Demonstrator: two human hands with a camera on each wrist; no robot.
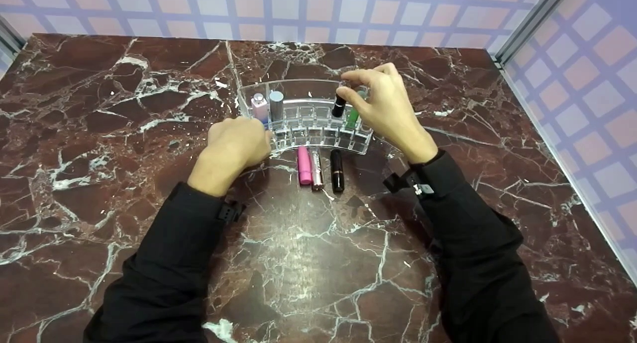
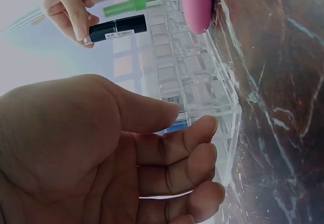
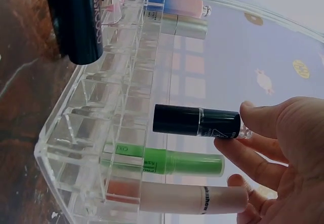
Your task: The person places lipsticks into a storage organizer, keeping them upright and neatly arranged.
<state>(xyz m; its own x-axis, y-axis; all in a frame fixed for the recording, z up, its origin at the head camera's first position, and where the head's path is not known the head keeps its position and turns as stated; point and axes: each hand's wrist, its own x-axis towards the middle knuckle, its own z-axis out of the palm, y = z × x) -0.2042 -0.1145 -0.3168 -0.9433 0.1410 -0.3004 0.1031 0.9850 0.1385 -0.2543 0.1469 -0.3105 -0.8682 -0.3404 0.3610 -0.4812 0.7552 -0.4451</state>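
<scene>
Black and glossy, a slim cylindrical tube with a silver band and a clear end (image 3: 196, 121) is being pinched between the thumb and fingers of the right hand (image 1: 390, 101). It is hanging over the back of a curved, tiered organizer of clear plastic (image 1: 323, 134), near a bright green tube (image 3: 195, 163) – whether its lower end is entering a compartment, I cannot tell. Beyond the green one, a pale cylindrical tube with dark lettering (image 3: 223, 198) is standing at the organizer's right end. The left hand (image 1: 236, 144) is curling its fingers at the opposite end (whether they are actually pinching the plastic, I cannot tell). Close to it, a pink tube with a blue base (image 1: 259, 106) and a silver-grey cylinder (image 1: 276, 106) are standing in the back row. In front of the organizer, a hot-pink tube (image 1: 304, 166), a shiny silver tube (image 1: 317, 171) and – slightly apart – a black tube with a gold band (image 1: 338, 171) are lying on the red-brown, white-veined marbled table (image 1: 318, 283).
</scene>
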